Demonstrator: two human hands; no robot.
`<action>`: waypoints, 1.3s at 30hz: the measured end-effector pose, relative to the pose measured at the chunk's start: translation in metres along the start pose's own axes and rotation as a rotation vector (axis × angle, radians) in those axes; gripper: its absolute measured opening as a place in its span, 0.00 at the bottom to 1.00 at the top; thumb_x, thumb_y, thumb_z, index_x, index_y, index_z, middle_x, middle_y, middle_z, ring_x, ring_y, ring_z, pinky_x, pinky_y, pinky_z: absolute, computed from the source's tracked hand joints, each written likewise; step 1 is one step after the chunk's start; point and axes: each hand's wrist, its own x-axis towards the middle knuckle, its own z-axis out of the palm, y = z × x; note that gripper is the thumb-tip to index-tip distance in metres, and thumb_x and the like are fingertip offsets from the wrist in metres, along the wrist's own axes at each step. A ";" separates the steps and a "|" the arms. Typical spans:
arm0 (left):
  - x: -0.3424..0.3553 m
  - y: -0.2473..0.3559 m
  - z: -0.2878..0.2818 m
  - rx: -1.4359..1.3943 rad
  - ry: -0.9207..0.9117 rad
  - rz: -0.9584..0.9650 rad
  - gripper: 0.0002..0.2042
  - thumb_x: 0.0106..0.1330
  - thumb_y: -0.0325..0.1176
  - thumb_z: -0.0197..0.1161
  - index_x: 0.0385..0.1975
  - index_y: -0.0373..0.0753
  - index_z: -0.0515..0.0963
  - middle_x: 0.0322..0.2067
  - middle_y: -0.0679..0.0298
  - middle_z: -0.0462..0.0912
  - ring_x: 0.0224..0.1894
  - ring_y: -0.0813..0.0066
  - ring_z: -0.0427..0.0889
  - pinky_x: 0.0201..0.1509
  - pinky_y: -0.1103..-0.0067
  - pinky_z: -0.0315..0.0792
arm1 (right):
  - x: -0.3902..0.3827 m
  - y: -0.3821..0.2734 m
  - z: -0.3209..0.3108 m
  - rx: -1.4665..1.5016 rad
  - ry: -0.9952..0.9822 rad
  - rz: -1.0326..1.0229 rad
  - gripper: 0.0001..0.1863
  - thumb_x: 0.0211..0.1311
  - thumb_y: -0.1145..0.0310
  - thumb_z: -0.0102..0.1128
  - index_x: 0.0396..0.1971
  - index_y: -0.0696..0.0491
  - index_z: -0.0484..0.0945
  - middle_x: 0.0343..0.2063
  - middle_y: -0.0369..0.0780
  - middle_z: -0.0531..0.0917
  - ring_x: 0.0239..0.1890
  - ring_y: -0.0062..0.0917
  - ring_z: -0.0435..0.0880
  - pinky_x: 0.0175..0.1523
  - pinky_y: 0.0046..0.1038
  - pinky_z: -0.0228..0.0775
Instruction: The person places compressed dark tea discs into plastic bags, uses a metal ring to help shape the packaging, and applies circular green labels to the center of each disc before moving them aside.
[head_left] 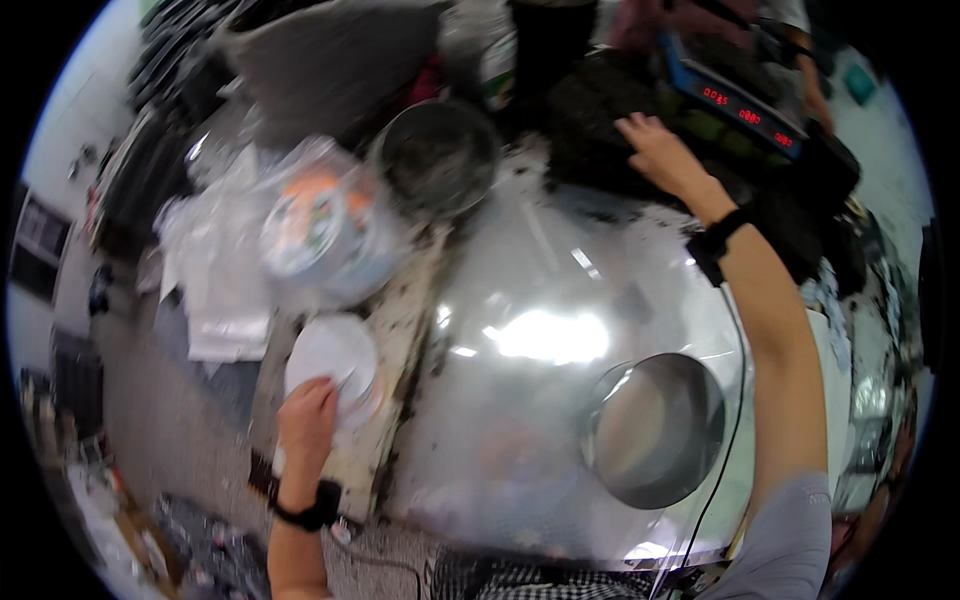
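Observation:
My left hand is at the near edge of a white round disc on a narrow board at the left. Its fingers are pressed together and look closed on the disc's rim; blur hides the exact hold. Reaching far forward, my right hand has its fingers stretched out, with nothing seen in them. Beneath and beside it lies dark, crumbly-looking material. A digital scale with red lit figures stands just right of that hand. Each wrist wears a black band.
A shiny metal tabletop holds an open metal ring or pot at its near right. A round grey container, a clear bag with orange-and-white contents and white plastic bags stand at the left. Another person's arm shows behind the scale.

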 end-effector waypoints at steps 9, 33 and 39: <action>-0.008 0.096 -0.055 0.090 0.457 0.354 0.06 0.59 0.25 0.63 0.35 0.33 0.81 0.36 0.56 0.85 0.41 0.56 0.84 0.45 0.69 0.78 | -0.043 0.043 -0.057 -0.158 0.623 0.090 0.25 0.58 0.79 0.47 0.59 0.58 0.67 0.57 0.49 0.73 0.63 0.40 0.68 0.66 0.35 0.62; -0.038 0.293 0.018 -0.435 -0.162 0.683 0.27 0.55 0.35 0.69 0.55 0.34 0.71 0.46 0.53 0.78 0.45 0.54 0.80 0.46 0.69 0.76 | -0.405 -0.202 -0.129 0.194 0.188 -0.070 0.21 0.58 0.75 0.53 0.54 0.55 0.73 0.59 0.47 0.72 0.64 0.41 0.68 0.61 0.41 0.68; -0.004 0.303 0.042 -0.115 -0.476 0.768 0.52 0.43 0.45 0.77 0.67 0.33 0.54 0.61 0.51 0.63 0.51 0.51 0.75 0.50 0.66 0.74 | -0.374 -0.181 -0.194 0.336 -0.109 0.018 0.29 0.52 0.69 0.62 0.57 0.55 0.70 0.61 0.44 0.70 0.67 0.43 0.62 0.67 0.51 0.55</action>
